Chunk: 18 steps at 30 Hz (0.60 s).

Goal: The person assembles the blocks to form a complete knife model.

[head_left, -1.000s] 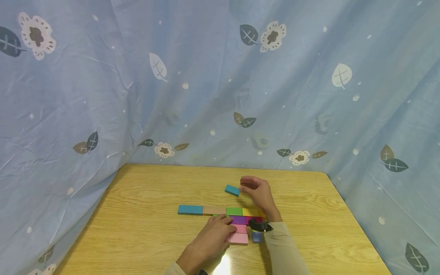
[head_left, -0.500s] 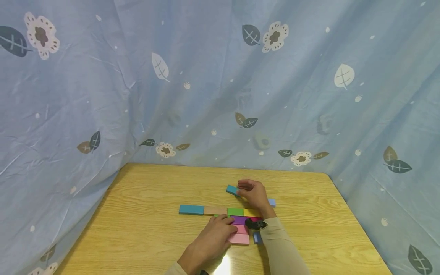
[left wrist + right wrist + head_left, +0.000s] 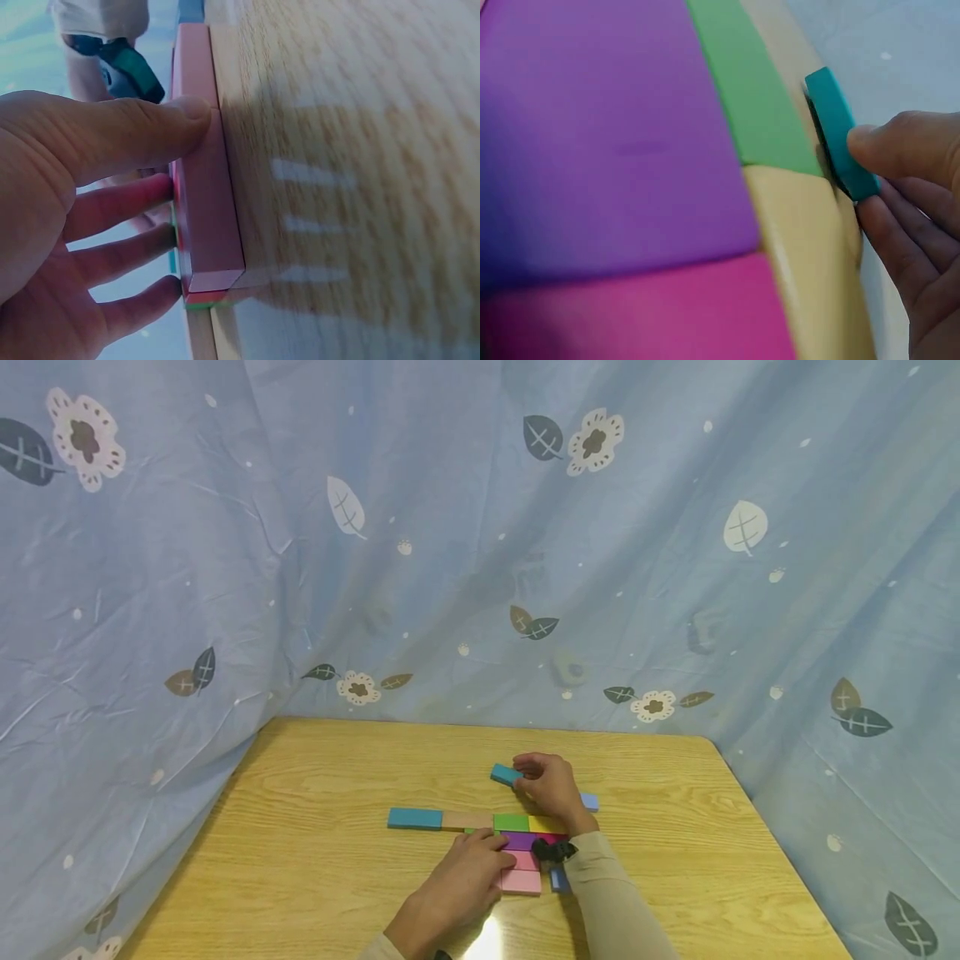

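Observation:
A flat arrangement of coloured wooden blocks lies on the table, with a purple block (image 3: 517, 841) and a light pink block (image 3: 521, 882) among them. My left hand (image 3: 465, 877) rests over its left part. In the left wrist view the thumb (image 3: 187, 112) touches the side of a pink block (image 3: 206, 202), while the other fingers lie extended across the top. Beyond the rows, my right hand (image 3: 551, 783) pinches one end of a teal block (image 3: 504, 774) between thumb and fingers. That teal block (image 3: 831, 124) sits slightly angled in the right wrist view, apart from the green block (image 3: 757, 97).
The back row runs from a blue block (image 3: 415, 818) through a tan block (image 3: 467, 820) and a green block to a yellow block (image 3: 543, 824). A light blue block (image 3: 590, 802) and a darker blue block (image 3: 559, 881) lie by the right arm. A patterned curtain (image 3: 450, 568) hangs around the table.
My right hand has moved a little left and closed its fingers and thumb on the teal block's end. The light blue block has come into view behind the right wrist. The left hand has stayed put.

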Each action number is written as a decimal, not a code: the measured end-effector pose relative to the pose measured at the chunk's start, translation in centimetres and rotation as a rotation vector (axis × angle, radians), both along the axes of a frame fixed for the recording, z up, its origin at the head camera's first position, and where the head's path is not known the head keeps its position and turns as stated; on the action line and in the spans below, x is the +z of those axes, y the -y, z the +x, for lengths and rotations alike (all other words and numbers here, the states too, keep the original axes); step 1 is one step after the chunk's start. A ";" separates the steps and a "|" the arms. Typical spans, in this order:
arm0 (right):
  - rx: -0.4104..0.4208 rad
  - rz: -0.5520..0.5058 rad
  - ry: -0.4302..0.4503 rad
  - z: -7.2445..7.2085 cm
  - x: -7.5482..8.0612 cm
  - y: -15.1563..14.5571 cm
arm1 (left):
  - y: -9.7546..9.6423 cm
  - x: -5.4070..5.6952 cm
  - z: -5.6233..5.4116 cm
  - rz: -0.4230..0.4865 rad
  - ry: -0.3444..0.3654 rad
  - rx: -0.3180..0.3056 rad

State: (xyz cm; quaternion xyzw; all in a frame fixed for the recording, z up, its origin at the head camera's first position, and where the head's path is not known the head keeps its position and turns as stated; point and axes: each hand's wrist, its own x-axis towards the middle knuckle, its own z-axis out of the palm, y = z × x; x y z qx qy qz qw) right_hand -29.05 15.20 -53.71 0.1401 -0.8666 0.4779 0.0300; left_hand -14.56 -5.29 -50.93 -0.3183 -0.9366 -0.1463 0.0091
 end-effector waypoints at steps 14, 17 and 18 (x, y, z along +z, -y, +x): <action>0.031 -0.069 -0.031 4.2 2.9 -2.8 | 0.0 0.0 0.1 -0.008 0.001 -0.009; 0.032 -0.090 -0.024 5.8 3.0 -4.0 | 0.0 0.0 0.2 -0.017 -0.008 -0.005; 0.035 -0.096 -0.023 6.3 3.0 -4.4 | 0.0 0.0 0.2 -0.019 -0.005 -0.003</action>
